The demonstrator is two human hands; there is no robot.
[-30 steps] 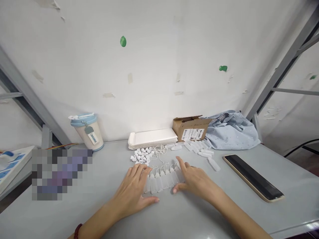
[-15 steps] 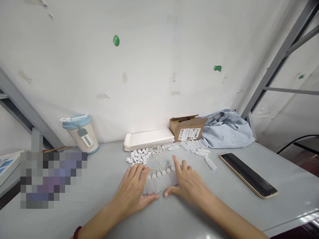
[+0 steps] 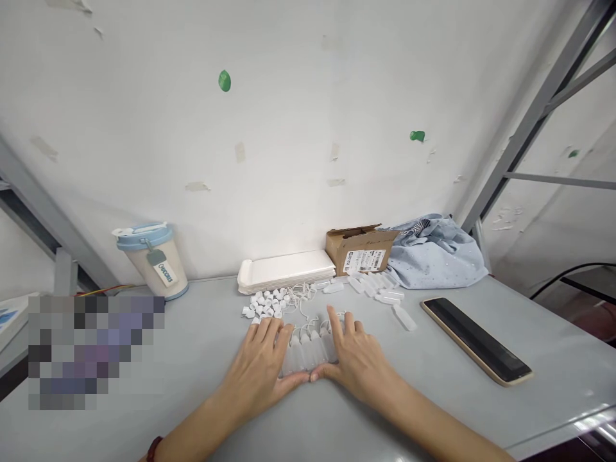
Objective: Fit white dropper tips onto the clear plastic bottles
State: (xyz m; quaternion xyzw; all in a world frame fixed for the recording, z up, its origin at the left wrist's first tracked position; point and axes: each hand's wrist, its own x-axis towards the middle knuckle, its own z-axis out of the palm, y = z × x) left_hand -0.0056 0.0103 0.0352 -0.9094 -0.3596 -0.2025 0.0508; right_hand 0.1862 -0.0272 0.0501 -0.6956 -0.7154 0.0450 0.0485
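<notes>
Narrowing since the earlier frame is the gap between the left hand [image 3: 257,362] and the right hand [image 3: 362,360]: thumb tips are now all but touching! Left hand first: it's lying open and curved, thumb spread from fingers, bracketing one end of the row. Just beyond its fingertips, white cup-shaped plastic caps [image 3: 264,304] are lying loose; a forward nudge could be scattering them. Between the hands, the side-by-side row of translucent tapered plastic tubes with thin white cord loops [image 3: 308,354] is lying on the table; uneven squeezing, I'd say, could be buckling it and popping a tube up, and a finger could be catching a loop. Right hand: it's curving open too, index finger reaching forward, covering the other end; how hard either is pressing, I can't tell.
</notes>
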